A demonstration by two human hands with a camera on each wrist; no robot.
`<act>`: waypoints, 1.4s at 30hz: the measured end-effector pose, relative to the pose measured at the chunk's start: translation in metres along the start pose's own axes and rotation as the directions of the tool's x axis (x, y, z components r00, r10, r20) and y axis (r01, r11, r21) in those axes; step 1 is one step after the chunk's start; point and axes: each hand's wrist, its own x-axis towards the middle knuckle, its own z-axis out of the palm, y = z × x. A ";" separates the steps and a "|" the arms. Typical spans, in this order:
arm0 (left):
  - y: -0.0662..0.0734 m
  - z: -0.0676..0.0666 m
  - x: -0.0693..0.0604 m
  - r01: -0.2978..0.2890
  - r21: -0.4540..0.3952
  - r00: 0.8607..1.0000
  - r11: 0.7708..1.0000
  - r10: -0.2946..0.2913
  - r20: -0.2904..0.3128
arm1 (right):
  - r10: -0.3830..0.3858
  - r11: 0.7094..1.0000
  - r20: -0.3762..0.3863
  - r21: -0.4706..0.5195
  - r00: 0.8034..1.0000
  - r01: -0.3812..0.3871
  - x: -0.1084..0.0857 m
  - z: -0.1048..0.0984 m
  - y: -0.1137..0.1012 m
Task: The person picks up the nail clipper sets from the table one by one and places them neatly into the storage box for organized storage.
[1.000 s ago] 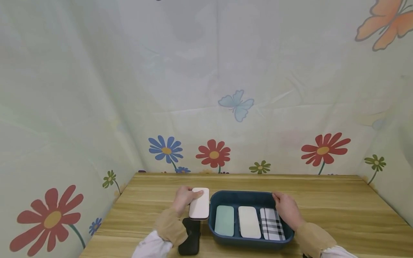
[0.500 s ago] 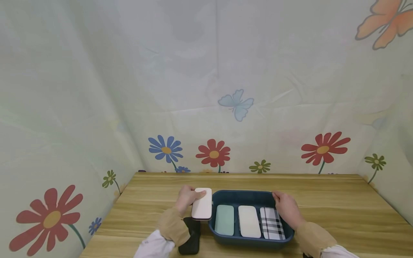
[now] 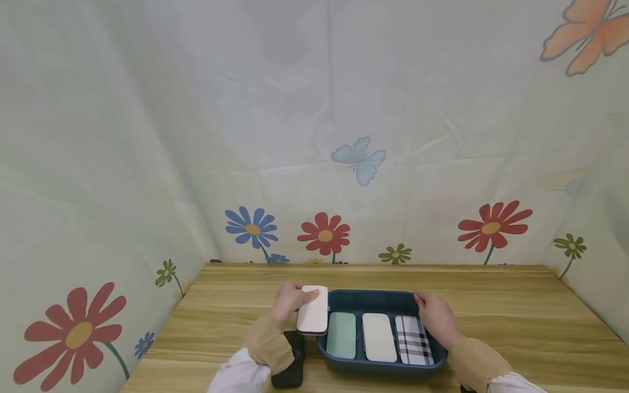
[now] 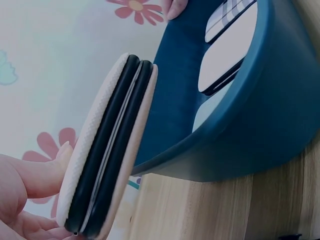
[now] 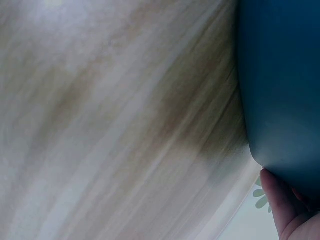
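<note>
A slim pale clamshell case (image 3: 313,314) with rounded corners is pinched in my left hand (image 3: 286,303), thumb on its face. In the left wrist view, the case (image 4: 107,150) appears edge-on: two black bands with a thin silvery seam between pale, textured covers. It is held above the left end of a dark blue bin (image 3: 373,297). Inside that bin lie a mint-green case (image 3: 341,335), a cream case (image 3: 379,337) and a plaid case (image 3: 414,341), side by side. My right hand (image 3: 437,316) grips the bin's rim at the far right corner.
A black object (image 3: 290,371), partly covered by the left sleeve, lies on the wooden table (image 3: 516,322) left of the bin. A curtain (image 3: 275,164) printed with flowers and butterflies hangs behind the table. Something dark shows at the bottom edge near the right sleeve.
My left hand has moved to the right with the pale case, from beside the bin to over its left rim. The right hand and the bin have stayed put.
</note>
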 end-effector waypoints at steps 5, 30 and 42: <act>0.002 0.003 -0.002 0.009 -0.004 1.000 1.000 -0.009 0.010 | -0.001 1.000 0.000 0.002 1.000 0.001 0.001 0.001 0.001; 0.006 0.014 -0.005 -0.015 -0.003 0.999 1.000 0.015 0.040 | 0.005 1.000 0.000 -0.013 1.000 -0.005 0.003 0.005 0.004; 0.010 0.023 -0.006 0.006 0.038 1.000 0.999 -0.007 0.024 | 0.004 1.000 -0.009 -0.003 1.000 -0.004 0.001 0.002 0.002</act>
